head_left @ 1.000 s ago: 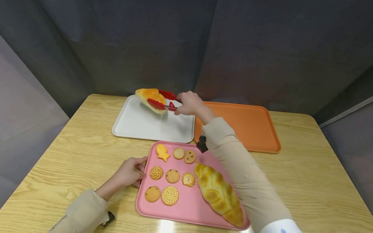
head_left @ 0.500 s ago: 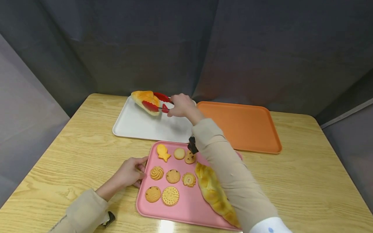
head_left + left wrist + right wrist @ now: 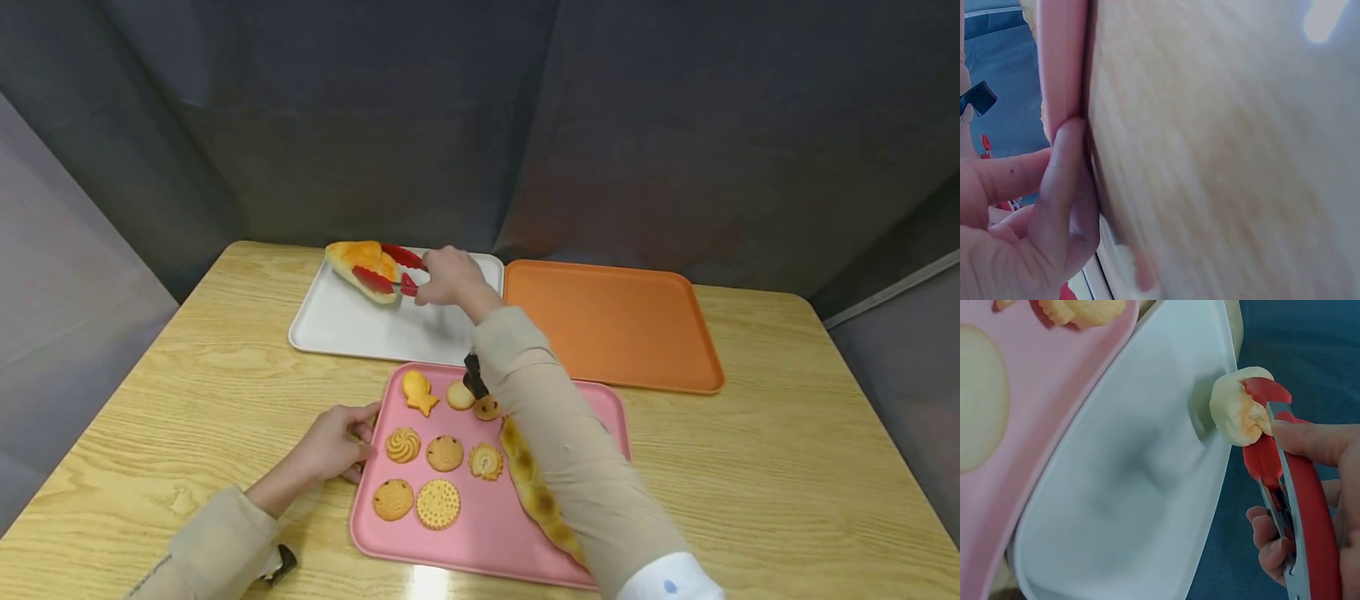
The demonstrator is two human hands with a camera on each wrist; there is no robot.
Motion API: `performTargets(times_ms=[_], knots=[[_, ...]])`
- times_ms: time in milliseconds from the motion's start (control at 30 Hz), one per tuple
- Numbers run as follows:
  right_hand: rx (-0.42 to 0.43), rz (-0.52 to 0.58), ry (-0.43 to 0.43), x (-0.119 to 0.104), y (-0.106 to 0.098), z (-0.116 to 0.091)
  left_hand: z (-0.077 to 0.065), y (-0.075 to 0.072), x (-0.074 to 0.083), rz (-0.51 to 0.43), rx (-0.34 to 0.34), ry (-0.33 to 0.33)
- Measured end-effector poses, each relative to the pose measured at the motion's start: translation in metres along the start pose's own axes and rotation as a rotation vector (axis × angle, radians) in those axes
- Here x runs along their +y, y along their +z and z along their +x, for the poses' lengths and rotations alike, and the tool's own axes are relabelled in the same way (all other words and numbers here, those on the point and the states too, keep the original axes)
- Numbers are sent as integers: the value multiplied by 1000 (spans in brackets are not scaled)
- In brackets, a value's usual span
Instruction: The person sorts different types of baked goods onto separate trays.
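My right hand [image 3: 450,277] grips a pair of red tongs [image 3: 372,280] over the white tray [image 3: 360,321]. Between the tongs' red tips is a golden-topped bread [image 3: 356,257], at the tray's far left corner. The right wrist view has the pale bread end [image 3: 1227,412] in the tips and a shadow on the tray below; whether it touches the tray, I cannot tell. At the left edge of the pink tray [image 3: 480,521] my left hand [image 3: 330,442] pinches the rim, and the left wrist view shows thumb and fingers on that edge [image 3: 1063,69].
Several cookies, such as a round dotted one [image 3: 438,504] and a fish-shaped one [image 3: 418,392], lie on the pink tray. A long braided bread [image 3: 536,492] lies there too, partly behind my right sleeve. An orange tray [image 3: 615,325] adjoins the white one; a dark curtain [image 3: 480,125] hangs behind.
My right hand has moved left and slightly lower, carrying the bread in the tongs toward the white tray's far left corner. The left hand and the pink tray stay put.
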State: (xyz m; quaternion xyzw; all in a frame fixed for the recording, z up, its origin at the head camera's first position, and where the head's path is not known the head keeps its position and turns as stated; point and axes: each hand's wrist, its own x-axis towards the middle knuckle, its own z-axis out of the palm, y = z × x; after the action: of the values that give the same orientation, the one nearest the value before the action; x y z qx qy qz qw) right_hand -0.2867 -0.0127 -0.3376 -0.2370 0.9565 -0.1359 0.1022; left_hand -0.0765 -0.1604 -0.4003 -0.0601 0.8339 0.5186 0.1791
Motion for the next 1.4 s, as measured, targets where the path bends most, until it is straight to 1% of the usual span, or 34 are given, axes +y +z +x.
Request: performTargets(times_ms=[200,333,567,833,1067,1300,1400], knots=[[-7,-11,-3,-1,5,1,-4,-1,2,-20,-15,18],[-14,-3,18,-1,7,0,-4,0,2,-33,-16,21],[-41,32,63,-1,12,0,-3,0,1,-24,-7,5],[-54,70,82,0,13,-3,-3,0,0,-26,-1,-3],[-39,73,45,4,8,-8,0,-2,0,-26,-14,0],[-58,80,56,7,3,-9,2,-3,0,-16,-15,-12],[-47,86,51,8,0,-10,3,-3,0,-22,-15,-21]])
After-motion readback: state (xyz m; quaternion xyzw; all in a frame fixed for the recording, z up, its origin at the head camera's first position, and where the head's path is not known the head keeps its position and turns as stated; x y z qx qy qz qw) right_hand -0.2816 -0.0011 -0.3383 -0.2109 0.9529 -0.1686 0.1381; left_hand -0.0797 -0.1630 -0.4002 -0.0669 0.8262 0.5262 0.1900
